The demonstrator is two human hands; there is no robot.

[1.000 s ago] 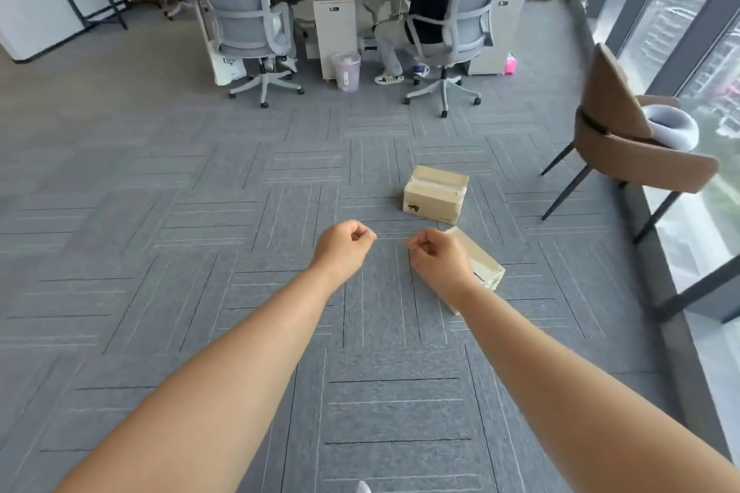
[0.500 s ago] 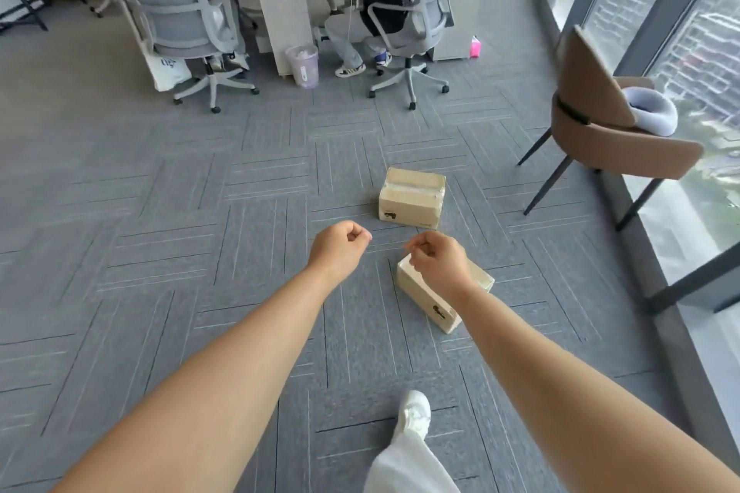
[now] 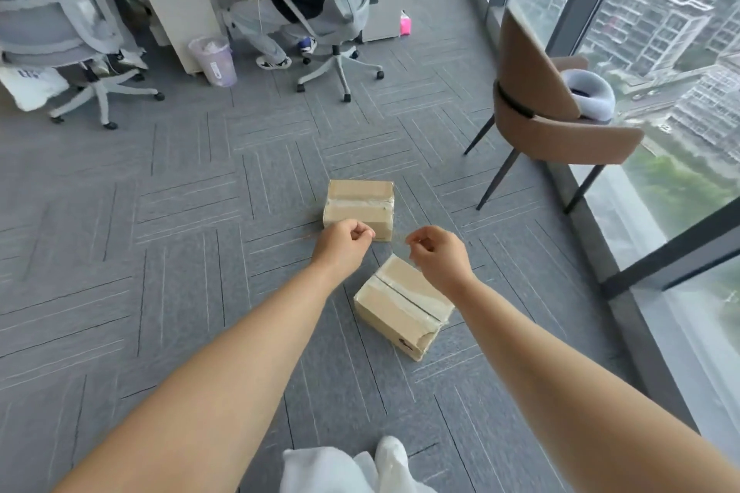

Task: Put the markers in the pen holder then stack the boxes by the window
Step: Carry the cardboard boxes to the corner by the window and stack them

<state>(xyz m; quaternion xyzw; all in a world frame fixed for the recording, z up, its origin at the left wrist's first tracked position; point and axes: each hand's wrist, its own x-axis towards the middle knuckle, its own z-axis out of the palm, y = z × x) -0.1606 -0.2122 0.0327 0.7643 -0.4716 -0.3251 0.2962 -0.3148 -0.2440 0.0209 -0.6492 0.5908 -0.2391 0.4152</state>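
You are reaching both bare arms out over the grey carpet floor (image 3: 168, 292), and each hand is curled into a loose fist with nothing in it. Your left hand (image 3: 343, 242) is clenched, fingers tucked under, hanging in front of the near edge of the far cardboard box (image 3: 359, 201). Your right hand (image 3: 438, 257) is also clenched, with thumb and fingertips pinched together, hovering over the far corner of the near cardboard box (image 3: 400, 304); whether it is touching the box you cannot tell.

Both boxes are lying on the floor, taped shut along the top seam, so what they are holding is hidden. The far box is sitting square to you; the near box is turned at an angle, with 1 torn corner at its front. The 2 are near each other but apart, not stacked, and both are well apart from the window (image 3: 660, 52) running along your right side.

A brown chair (image 3: 540, 108) is standing by the glass with a white neck pillow (image 3: 590, 92) on its seat. Farther off, a lilac waste bin (image 3: 212, 60) is standing beside a white cabinet (image 3: 180, 12) and is holding crumpled paper. 2 grey office chairs are standing there, 1 (image 3: 332, 4) with a person seated in it. Your white shoe (image 3: 390, 456) is showing at the bottom edge.
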